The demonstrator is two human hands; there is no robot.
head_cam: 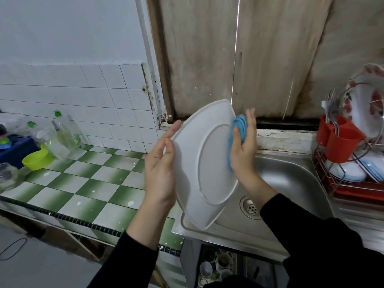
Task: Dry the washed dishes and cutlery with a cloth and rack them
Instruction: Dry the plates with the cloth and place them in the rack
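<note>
While the white oval plate point(209, 163) is held up on edge over the near left corner of the stainless sink point(291, 179), its underside faces the camera and its long axis runs from upper right to lower left. Left hand point(161, 161) takes the plate's left rim: thumb laid on the underside, one finger stretched up along the edge, remaining fingers hidden behind the plate, so a clamp on the rim rather than a fist. Right hand point(243, 146) grips a bunched blue cloth point(239, 132), fingers curled round it with one fingertip standing straighter above, and presses the cloth against the plate's right rim. Both arms in black sleeves. Sink drain point(250, 207) shows just right of the plate's lower end. Wire dish rack point(324, 175) stands at the right on the sink's drainboard; red cutlery holders point(340, 140) hang on it with forks point(330, 104) standing upright inside, a floral plate point(365, 100) racked on edge behind, white dishes point(349, 171) lower down. Green-and-white checked tile counter point(93, 179) lies to the left, carrying a lime green bowl point(37, 160), clear plastic bottles point(68, 134) against the white wall tiles and a glass jar point(8, 175) at the far left edge
</note>
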